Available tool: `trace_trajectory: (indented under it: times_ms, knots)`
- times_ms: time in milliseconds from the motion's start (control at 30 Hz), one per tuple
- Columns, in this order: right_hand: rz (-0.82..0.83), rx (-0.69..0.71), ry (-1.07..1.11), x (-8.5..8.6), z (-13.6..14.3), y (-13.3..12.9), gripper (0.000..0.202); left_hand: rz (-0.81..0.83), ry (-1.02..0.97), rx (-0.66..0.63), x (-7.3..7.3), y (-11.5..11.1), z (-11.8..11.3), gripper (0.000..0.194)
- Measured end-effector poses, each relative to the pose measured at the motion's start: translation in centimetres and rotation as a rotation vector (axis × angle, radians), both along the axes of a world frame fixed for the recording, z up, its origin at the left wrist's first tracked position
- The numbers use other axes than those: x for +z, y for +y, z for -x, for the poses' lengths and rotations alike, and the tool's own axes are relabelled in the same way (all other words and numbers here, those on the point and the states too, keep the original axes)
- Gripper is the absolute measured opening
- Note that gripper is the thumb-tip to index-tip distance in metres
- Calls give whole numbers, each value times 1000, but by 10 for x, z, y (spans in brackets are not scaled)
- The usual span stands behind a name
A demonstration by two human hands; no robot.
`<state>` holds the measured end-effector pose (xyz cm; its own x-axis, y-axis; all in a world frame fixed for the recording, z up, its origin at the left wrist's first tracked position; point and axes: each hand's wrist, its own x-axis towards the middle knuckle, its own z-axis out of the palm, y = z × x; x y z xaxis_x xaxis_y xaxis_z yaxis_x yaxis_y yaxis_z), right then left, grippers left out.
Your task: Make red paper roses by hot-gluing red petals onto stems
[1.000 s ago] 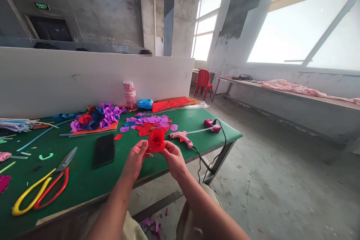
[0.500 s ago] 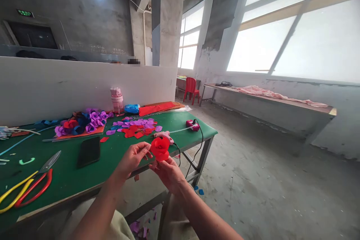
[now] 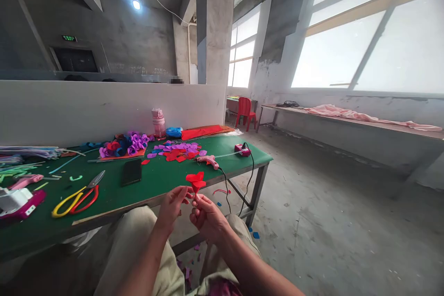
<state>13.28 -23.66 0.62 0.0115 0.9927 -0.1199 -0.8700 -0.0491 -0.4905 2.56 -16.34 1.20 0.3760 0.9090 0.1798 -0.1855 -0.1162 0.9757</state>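
A red flower (image 3: pixel 196 181) stands upright between my two hands, just beyond the front edge of the green table. My right hand (image 3: pixel 208 215) is closed with its fingertips pinching the flower's base. My left hand (image 3: pixel 175 203) is closed too, its thumb and forefinger pressed together at the flower's left lower side. Beyond the flower, a pink glue gun (image 3: pixel 209 162) lies near the table's right part. Red petals (image 3: pixel 175 155) and purple petals (image 3: pixel 189 148) are scattered behind it.
On the green table (image 3: pixel 114 196) are scissors (image 3: pixel 81 198), a black phone (image 3: pixel 132 172), a heap of purple, blue and red flowers (image 3: pixel 126 144) and a pink bottle (image 3: pixel 158 122). Black cables hang off the right end. A red chair (image 3: pixel 244 108) stands farther back.
The flower has tipped from facing me to a side-on, upright view, and both hands have moved lower against the table. The view has shifted left, showing more of the table's left end.
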Motion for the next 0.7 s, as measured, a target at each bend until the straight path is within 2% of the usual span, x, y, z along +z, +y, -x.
trace_trajectory:
  times_ms: [167,333,500,700]
  knots:
    - [-13,-48,6,2,1,4,26,111,-68,-138,4,-1,5,27]
    - [-34,-90,-121,-5,6,6,29,29,-18,-197,8,-10,7,25]
    - [-56,-141,-146,-14,13,17,28,107,-103,-187,-2,-7,3,28]
    - [-29,-122,-173,-12,13,15,28,210,-193,-197,-9,-2,5,25]
